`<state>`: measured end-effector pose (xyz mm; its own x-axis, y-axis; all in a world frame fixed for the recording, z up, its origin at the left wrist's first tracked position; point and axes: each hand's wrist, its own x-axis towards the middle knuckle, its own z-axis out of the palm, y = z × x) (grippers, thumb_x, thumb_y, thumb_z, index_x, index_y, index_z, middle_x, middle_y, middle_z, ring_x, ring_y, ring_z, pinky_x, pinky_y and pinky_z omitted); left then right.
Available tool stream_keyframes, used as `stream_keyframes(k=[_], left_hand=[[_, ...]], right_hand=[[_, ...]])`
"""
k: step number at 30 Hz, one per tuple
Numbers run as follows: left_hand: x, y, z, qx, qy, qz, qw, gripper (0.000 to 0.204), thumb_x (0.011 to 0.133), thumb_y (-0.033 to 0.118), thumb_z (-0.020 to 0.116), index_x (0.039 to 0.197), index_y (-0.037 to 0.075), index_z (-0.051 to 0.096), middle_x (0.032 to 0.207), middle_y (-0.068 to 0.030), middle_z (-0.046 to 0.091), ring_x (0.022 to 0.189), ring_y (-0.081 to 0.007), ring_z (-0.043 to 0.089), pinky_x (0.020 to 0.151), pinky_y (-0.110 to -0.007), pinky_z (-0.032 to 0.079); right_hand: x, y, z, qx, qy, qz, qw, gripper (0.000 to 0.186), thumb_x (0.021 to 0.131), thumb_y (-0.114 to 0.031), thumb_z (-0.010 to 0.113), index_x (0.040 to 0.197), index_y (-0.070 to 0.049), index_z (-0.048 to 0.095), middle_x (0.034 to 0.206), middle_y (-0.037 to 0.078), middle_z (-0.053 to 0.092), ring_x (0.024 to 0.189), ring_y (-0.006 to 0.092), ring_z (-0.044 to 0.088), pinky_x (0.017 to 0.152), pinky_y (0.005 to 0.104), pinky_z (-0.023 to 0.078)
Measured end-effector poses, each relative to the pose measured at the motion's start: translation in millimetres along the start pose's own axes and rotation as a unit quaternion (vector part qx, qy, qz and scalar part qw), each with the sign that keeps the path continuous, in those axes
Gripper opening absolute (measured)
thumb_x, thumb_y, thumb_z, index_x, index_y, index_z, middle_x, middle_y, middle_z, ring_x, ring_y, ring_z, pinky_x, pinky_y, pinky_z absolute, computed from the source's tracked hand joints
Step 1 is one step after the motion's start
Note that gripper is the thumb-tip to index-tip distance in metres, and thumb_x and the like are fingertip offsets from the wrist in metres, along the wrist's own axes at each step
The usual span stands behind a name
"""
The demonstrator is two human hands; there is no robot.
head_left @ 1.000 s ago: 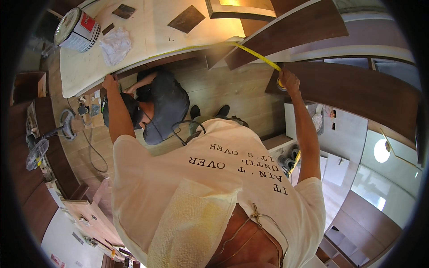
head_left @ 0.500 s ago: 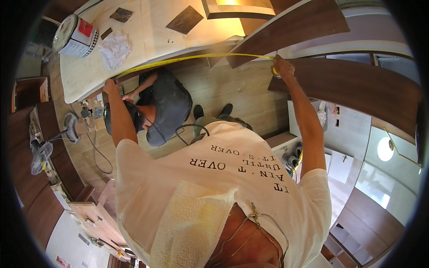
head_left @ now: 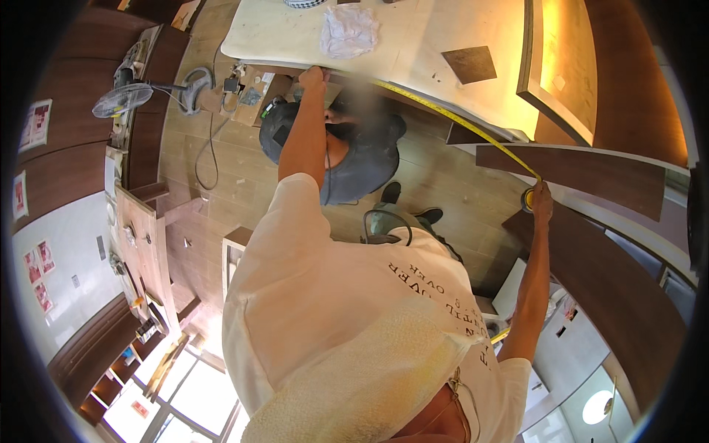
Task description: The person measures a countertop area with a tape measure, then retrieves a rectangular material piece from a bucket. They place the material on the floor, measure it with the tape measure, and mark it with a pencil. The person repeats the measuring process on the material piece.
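Note:
A yellow tape measure blade [head_left: 459,118] stretches along the front edge of the cream-topped counter [head_left: 273,29] and down to the right. My right hand [head_left: 543,196] is closed around the tape measure's case [head_left: 526,199], its round yellow-and-black side showing, near a dark brown panel [head_left: 572,181]. At the counter's edge, my left hand [head_left: 314,77] is closed in a pinch at the other end of the blade; its tip is too small to make out. Below the counter, between my arms, crouches a person in dark clothes [head_left: 362,166], partly blurred.
A crumpled white cloth [head_left: 349,31] and a dark square piece [head_left: 470,65] lie on the counter. A lit framed cabinet part [head_left: 526,85] rises at its right. Left on the wooden floor stand a fan [head_left: 124,100] and a trailing cable [head_left: 216,159].
My view has swung left, so the counter and the crouching person appear farther right. The blade now slants down to the right, and my right hand sits lower in view. Both hands keep hold.

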<state>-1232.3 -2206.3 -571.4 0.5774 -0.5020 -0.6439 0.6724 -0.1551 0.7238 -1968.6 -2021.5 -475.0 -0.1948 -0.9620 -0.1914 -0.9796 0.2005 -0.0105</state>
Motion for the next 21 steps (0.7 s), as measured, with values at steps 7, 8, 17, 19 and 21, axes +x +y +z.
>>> stream_keyframes(k=[7, 8, 17, 19, 21], left_hand=[[-0.4, 7.5, -9.5, -0.069, -0.029, 0.03, 0.997, 0.011, 0.088, 0.001, 0.056, 0.097, -0.004, 0.061, 0.089, -0.0133, 0.063, 0.076, -0.0232, 0.063, 0.066, -0.036, 0.058], [-0.4, 8.6, -11.9, -0.061, -0.022, 0.028, 0.997, 0.012, 0.088, 0.002, 0.056, 0.097, -0.004, 0.061, 0.09, -0.0135, 0.063, 0.076, -0.0233, 0.063, 0.065, -0.036, 0.058], [-19.4, 7.0, -7.1, -0.029, -0.009, 0.012, 0.999, 0.017, 0.09, 0.004, 0.054, 0.105, -0.003, 0.059, 0.095, -0.0138, 0.063, 0.077, -0.0255, 0.065, 0.064, -0.034, 0.057], [-20.6, 4.6, -6.1, -0.029, -0.027, 0.015, 0.999, 0.019, 0.09, 0.004, 0.053, 0.107, -0.002, 0.058, 0.095, -0.0137, 0.062, 0.077, -0.0266, 0.065, 0.064, -0.034, 0.057], [-18.8, 3.8, -7.6, -0.025, -0.056, 0.024, 0.998, 0.019, 0.09, 0.003, 0.051, 0.108, -0.002, 0.057, 0.096, -0.0134, 0.062, 0.078, -0.028, 0.065, 0.063, -0.035, 0.056]], right_hand=[[-15.4, -41.7, -35.6, -0.166, 0.041, -0.121, 0.978, 0.013, 0.098, -0.016, 0.049, 0.096, -0.005, 0.054, 0.102, 0.01, 0.062, 0.08, 0.0259, 0.069, 0.059, 0.0314, 0.057], [-14.6, -40.7, -34.4, -0.149, 0.074, -0.149, 0.975, 0.013, 0.098, -0.016, 0.049, 0.097, -0.004, 0.054, 0.102, 0.011, 0.063, 0.08, 0.0262, 0.069, 0.061, 0.0319, 0.057], [-13.9, -42.7, -39.5, -0.025, 0.063, -0.082, 0.994, 0.018, 0.098, -0.018, 0.046, 0.098, -0.004, 0.057, 0.103, 0.015, 0.065, 0.085, 0.0337, 0.067, 0.068, 0.0406, 0.056], [-17.8, -47.3, -48.8, 0.099, 0.023, 0.005, 0.995, 0.024, 0.099, -0.022, 0.042, 0.099, -0.005, 0.059, 0.101, 0.018, 0.065, 0.088, 0.0386, 0.065, 0.071, 0.0462, 0.053], [-20.1, -51.1, -55.7, 0.121, 0.018, 0.022, 0.992, 0.03, 0.099, -0.029, 0.04, 0.103, -0.006, 0.06, 0.102, 0.02, 0.065, 0.092, 0.0431, 0.062, 0.075, 0.0503, 0.049]])
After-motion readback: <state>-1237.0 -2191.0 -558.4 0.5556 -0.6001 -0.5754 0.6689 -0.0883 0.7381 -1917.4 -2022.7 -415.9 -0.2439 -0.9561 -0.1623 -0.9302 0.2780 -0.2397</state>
